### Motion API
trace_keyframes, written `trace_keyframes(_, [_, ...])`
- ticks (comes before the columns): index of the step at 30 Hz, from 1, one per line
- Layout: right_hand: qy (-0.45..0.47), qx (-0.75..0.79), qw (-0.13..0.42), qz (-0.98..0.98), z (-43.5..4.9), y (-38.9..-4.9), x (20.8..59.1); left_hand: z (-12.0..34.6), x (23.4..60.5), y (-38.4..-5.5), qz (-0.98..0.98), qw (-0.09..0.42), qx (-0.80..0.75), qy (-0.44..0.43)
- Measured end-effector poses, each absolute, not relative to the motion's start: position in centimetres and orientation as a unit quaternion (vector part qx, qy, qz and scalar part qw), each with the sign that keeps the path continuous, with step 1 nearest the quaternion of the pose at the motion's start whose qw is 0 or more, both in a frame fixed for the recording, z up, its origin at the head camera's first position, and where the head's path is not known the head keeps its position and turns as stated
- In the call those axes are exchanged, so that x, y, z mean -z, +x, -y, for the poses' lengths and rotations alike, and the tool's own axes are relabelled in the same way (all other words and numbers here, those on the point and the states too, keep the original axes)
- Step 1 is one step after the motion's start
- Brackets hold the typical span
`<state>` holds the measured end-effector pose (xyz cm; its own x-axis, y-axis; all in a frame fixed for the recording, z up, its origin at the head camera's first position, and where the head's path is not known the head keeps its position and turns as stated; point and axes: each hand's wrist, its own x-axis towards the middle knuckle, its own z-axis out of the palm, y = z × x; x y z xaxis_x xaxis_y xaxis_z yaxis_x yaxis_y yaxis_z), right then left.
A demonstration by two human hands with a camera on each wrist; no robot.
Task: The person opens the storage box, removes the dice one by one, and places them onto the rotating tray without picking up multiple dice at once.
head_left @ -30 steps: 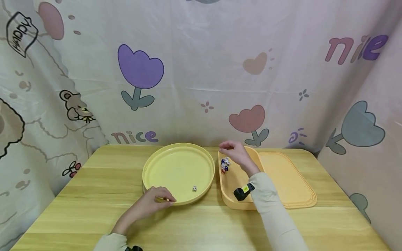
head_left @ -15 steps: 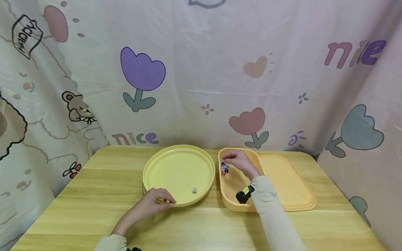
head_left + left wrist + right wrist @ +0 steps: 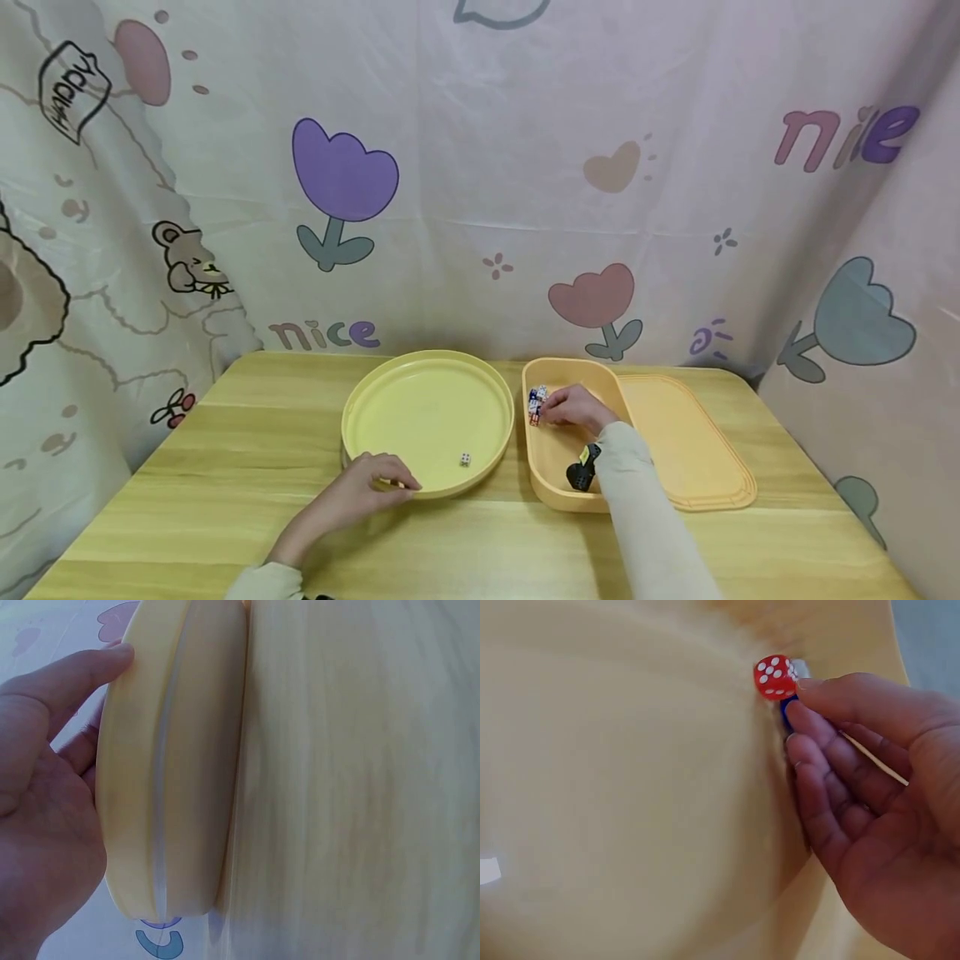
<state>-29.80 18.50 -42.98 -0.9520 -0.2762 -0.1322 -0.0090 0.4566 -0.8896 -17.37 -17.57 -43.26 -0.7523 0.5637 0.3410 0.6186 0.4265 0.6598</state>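
In the head view my left hand (image 3: 367,490) pinches the near rim of a round yellow tray (image 3: 427,364). The left wrist view shows its thumb (image 3: 112,664) on the tray's outer wall and the other fingers behind the rim. One white die (image 3: 465,459) lies inside that tray. My right hand (image 3: 576,408) reaches into an orange rectangular container (image 3: 558,504), its fingertips at a small cluster of dice (image 3: 533,407) by the left wall. A red die (image 3: 775,676) sits against the thumb tip, with a blue die (image 3: 787,711) beside the fingertips. Whether either is pinched cannot be seen.
A flat orange lid (image 3: 693,442) lies right of the container. Everything rests on a wooden table (image 3: 465,550), with a printed curtain (image 3: 450,167) behind and on both sides. Small black wrist cameras are strapped on; the right one (image 3: 581,473) hangs over the container.
My right hand has come down from above the far end of the container to the dice by its left wall. The left hand stays on the tray rim. The view has tilted slightly.
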Motion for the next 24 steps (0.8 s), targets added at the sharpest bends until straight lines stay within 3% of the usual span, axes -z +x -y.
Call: trace_keyframes(24, [-0.080, 0.430, 0.078, -0.896, -17.4, -29.7, 43.6, 17.6, 43.4, -17.5, 0.832, 0.050, 0.411, -0.369])
